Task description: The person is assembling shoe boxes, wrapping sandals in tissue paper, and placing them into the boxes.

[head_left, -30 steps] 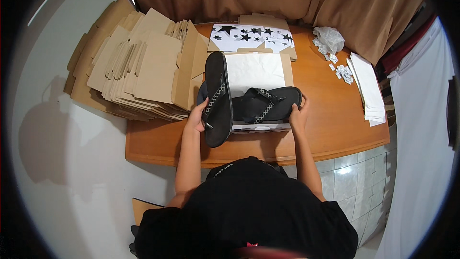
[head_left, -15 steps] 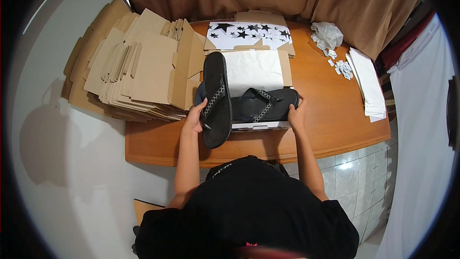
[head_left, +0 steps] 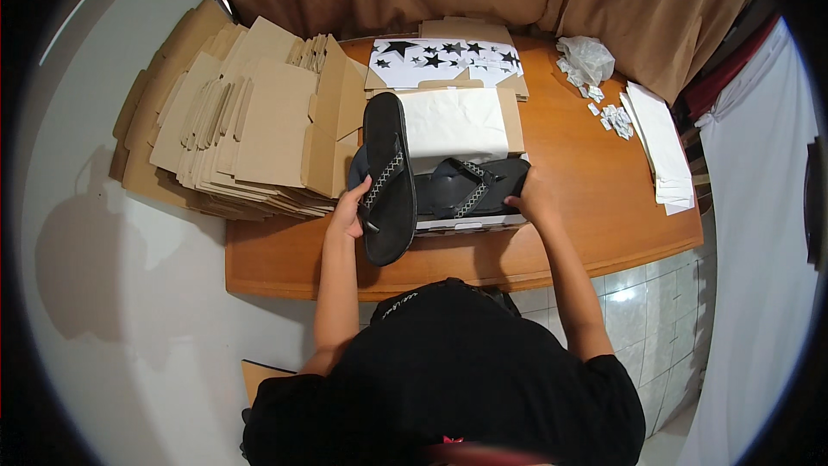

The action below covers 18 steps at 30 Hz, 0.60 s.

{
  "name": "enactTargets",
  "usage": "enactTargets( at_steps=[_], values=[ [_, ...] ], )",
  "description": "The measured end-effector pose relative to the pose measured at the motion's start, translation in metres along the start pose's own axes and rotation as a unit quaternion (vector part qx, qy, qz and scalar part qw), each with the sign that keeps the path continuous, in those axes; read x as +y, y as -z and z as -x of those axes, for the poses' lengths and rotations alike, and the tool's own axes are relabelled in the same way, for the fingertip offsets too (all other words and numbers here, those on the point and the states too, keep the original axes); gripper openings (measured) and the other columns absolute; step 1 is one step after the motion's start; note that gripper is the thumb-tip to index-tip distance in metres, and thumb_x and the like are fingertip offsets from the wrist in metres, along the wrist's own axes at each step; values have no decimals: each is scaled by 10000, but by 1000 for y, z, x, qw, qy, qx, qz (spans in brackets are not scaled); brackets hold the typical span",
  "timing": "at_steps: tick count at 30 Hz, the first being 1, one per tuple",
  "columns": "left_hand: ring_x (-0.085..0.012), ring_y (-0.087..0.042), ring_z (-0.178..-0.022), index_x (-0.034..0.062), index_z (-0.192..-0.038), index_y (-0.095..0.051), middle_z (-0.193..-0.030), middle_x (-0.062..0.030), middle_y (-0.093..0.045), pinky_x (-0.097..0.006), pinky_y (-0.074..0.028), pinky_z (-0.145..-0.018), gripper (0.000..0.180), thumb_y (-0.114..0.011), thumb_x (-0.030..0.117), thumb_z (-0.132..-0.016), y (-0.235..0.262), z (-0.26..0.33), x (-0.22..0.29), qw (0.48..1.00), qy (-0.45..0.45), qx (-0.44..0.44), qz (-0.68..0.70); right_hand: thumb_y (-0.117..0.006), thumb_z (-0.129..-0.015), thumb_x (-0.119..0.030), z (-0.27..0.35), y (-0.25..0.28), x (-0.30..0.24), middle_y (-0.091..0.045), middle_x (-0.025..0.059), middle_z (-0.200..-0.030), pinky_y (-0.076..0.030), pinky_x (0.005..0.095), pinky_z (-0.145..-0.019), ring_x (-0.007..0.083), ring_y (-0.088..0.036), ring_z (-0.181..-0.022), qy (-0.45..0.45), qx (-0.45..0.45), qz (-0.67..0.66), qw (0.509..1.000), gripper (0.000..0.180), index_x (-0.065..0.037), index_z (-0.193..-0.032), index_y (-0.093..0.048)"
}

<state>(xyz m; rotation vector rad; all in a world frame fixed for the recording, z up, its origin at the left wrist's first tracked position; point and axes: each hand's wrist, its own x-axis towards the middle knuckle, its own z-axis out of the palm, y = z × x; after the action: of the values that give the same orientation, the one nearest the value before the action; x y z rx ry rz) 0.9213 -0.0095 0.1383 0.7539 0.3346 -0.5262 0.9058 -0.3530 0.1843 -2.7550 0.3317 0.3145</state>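
My left hand grips a black flip-flop with a zigzag-patterned strap, its thumb over the near edge by the strap. That flip-flop is held lengthwise, over the left end of an open shoe box. A second black flip-flop lies crosswise in the box, its strap pointing left and its rounded end at the right. My right hand closes on that right end, thumb at the near corner. White wrapping paper covers the raised flap behind it. The far fingers of both hands are hidden.
Flattened brown cartons are stacked on the table's left. Behind the box lies a white box sheet with black stars. A clear plastic bag, small white packets and a white paper stack are on the right of the wooden table.
My right hand has shifted slightly inward and farther round the end of the second flip-flop, which now sits a little more to the left. The left hand's flip-flop has barely moved.
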Motion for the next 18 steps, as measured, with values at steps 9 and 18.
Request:
enactTargets(
  at_steps=[9,18],
  values=[
    [-236,-617,-894,-16,-1101,-556,-1017,-132,-626,-369,-511,-788,359,-598,228,-842,-3,-1,0,1000,-10,-2,-13,-825,-499,-440,-12,11,-12,-611,122,-962,-524,312,-688,239,-619,-887,34,-4,245,969,796,3,-1048,-457],
    [-231,-626,-853,-27,-1078,-563,-981,-131,-633,-360,-521,-754,362,-623,223,-822,-12,17,11,993,-85,61,-53,-829,-529,-320,-6,16,11,-586,175,-1017,-492,392,-795,321,-566,-993,6,-17,150,988,745,-9,-1088,-447]
  ],
)
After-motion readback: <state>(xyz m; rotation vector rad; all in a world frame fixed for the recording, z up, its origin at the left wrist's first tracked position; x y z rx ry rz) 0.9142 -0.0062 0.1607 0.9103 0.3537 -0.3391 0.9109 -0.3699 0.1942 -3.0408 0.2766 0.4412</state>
